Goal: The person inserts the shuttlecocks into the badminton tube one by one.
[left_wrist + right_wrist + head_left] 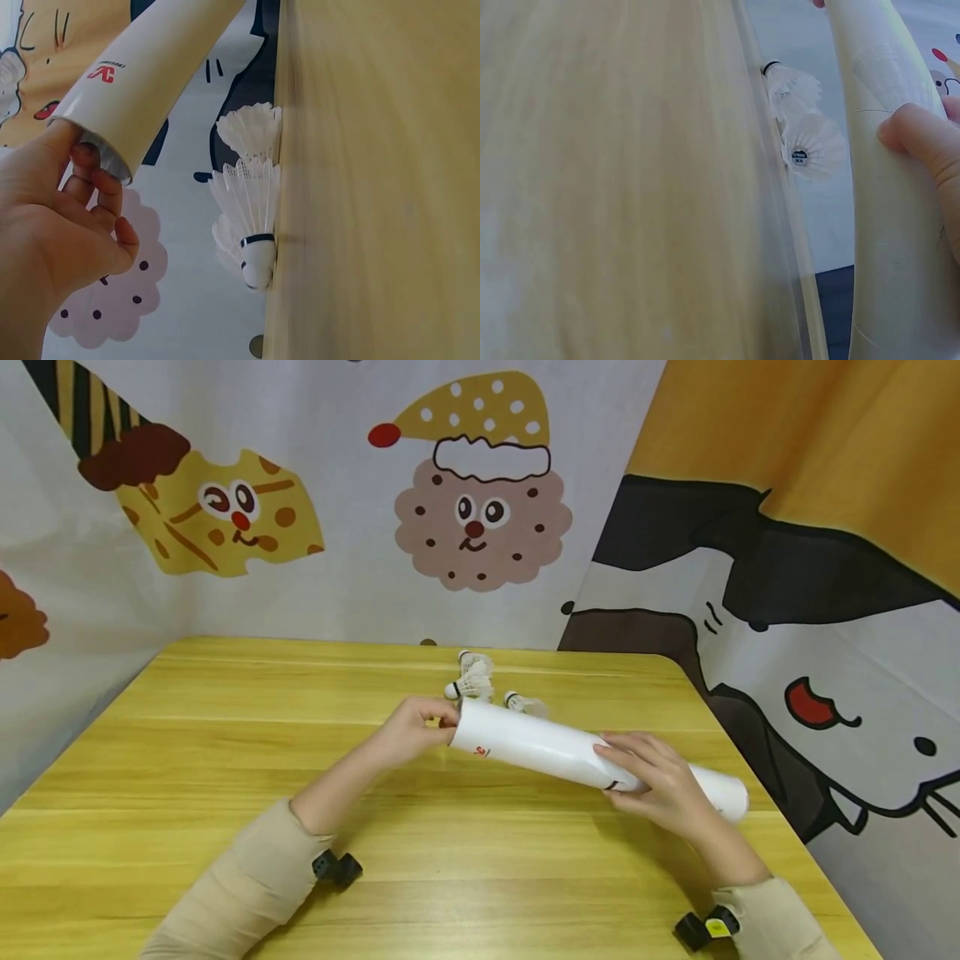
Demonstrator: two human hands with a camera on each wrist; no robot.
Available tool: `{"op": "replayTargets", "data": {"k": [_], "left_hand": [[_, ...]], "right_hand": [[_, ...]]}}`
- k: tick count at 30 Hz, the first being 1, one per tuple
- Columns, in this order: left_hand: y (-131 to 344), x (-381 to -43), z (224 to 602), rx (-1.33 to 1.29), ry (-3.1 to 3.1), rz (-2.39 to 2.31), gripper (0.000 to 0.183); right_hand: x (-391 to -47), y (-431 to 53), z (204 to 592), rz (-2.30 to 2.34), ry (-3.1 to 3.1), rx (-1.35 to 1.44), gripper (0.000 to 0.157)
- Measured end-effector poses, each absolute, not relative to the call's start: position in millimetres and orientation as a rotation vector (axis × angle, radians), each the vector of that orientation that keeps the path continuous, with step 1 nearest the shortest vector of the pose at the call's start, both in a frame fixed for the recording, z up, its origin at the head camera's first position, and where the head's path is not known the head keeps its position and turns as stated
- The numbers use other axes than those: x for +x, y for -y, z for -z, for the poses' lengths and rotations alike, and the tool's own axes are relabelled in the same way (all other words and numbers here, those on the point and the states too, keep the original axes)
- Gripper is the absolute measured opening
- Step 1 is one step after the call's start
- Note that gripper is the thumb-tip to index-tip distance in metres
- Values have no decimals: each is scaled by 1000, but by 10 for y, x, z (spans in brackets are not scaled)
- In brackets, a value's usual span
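My right hand grips a long white shuttlecock tube around its body, thumb on the near side. The tube is tilted, its open end raised toward the left. At that end is my left hand. In the left wrist view the left index finger reaches inside the mouth, and the other fingers bend at the rim. I cannot tell what the hidden fingertip touches. Behind the tube lie two white feather shuttlecocks close together, and another shuttlecock sits to their right.
The wooden table extends under both arms, its far edge close behind the shuttlecocks. A cartoon-printed curtain hangs along the back and right sides. Small black wrist devices are worn at both sleeves.
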State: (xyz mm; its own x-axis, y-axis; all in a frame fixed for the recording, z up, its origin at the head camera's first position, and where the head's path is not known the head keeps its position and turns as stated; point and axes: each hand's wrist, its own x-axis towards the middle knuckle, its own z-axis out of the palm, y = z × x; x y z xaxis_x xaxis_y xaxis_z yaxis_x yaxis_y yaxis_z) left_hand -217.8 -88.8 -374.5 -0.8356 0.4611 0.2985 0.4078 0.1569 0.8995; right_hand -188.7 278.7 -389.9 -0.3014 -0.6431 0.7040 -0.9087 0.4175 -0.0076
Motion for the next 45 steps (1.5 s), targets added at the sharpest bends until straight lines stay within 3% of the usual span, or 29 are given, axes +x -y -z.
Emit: {"op": "replayTargets", "data": {"k": [16,23,33,45], "left_hand": [[966,-2224,3695,796,-2362,-1767,8],[1066,-2221,3534,833,-2514,-1744,17],[1107,-2610,3782,920,-2883,-1532,29],[970,-3165,3932,765,-3108,-1193,37]], "right_hand": [[-1896,-2797,3889,-559,2066,1289,45],[-1855,-2879,3899,-558,2080,1237,46],[-1833,-2945,3906,-552,2103,1224,48],[-1797,-2979,3916,-555,2122,1211,48]]}}
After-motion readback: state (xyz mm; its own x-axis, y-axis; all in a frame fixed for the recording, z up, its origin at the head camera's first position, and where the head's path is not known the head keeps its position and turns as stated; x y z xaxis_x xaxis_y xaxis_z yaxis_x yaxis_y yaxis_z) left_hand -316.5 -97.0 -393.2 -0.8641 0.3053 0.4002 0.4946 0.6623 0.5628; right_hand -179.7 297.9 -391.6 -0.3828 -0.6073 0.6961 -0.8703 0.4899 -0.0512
